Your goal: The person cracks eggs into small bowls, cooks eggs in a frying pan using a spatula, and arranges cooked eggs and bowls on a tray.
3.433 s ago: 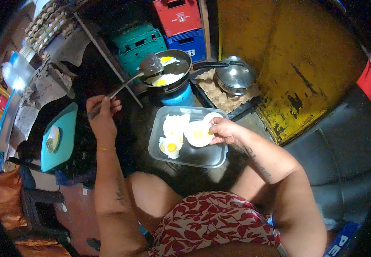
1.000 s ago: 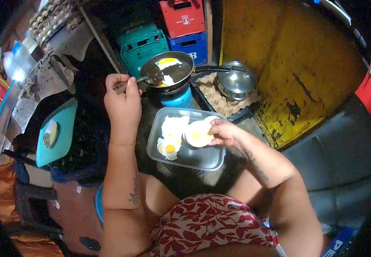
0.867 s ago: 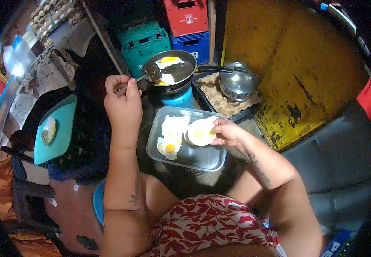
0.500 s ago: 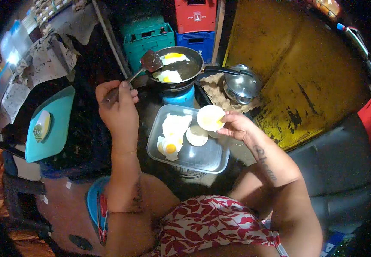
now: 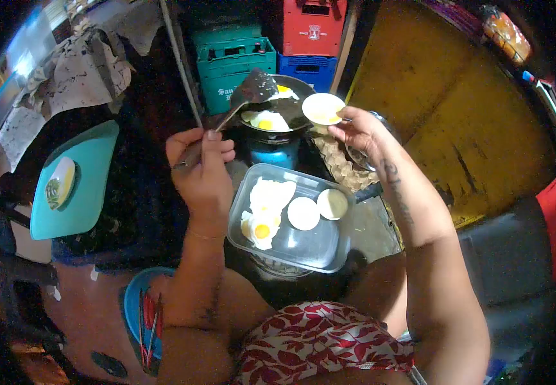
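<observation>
My left hand (image 5: 202, 172) is closed round the handle of a spatula (image 5: 256, 88). Its dark blade is raised over the left side of a frying pan (image 5: 295, 120), where one fried egg (image 5: 267, 120) lies near the front and another (image 5: 284, 92) behind, partly hidden by the blade. In my right hand (image 5: 362, 131) is a small white bowl (image 5: 321, 109) with something yellowish in it, tilted at the pan's right edge. Below stands a clear plastic container (image 5: 297, 249) with fried eggs (image 5: 262, 228) at its left and two small round white dishes (image 5: 304, 213) at its right.
The pan sits above a blue stove body (image 5: 271, 156). An egg tray (image 5: 342, 160) and a partly hidden metal pot are at the right. Behind are green (image 5: 233, 67), blue and red crates. A turquoise board (image 5: 85, 192) with a whitish item lies left; a blue basin (image 5: 138, 301) stands lower left.
My right hand has lifted the small bowl from over the container up to the pan's right edge. The spatula blade has shifted over the pan. The view has moved slightly.
</observation>
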Demonstrator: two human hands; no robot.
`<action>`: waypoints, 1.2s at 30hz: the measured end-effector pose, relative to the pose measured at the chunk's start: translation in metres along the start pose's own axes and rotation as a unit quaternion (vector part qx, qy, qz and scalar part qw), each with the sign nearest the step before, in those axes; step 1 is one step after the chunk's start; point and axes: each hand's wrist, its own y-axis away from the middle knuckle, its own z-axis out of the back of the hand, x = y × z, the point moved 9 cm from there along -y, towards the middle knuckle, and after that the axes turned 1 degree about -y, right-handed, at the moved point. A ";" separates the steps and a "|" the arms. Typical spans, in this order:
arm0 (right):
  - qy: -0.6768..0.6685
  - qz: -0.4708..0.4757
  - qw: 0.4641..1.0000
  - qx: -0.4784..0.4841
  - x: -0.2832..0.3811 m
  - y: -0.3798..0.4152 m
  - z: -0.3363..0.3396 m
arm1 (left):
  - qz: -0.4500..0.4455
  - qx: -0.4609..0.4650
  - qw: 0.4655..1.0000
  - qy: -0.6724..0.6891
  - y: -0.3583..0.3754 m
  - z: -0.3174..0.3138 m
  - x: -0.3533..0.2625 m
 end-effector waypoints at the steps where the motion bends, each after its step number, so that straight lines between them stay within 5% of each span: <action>1: -0.008 -0.012 1.000 -0.011 0.003 -0.011 -0.002 | 0.010 0.003 1.000 -0.003 0.001 -0.002 0.004; 10: 0.015 0.053 0.997 -0.063 0.027 -0.070 -0.008 | 0.040 0.032 0.999 -0.018 0.010 -0.022 0.017; 20: 0.026 0.128 0.987 -0.092 0.026 -0.094 0.003 | -0.052 0.059 0.995 -0.060 0.008 -0.025 0.012; 36: 0.093 0.134 0.972 -0.172 0.029 -0.116 0.002 | -0.024 0.025 0.998 -0.048 0.004 -0.021 0.015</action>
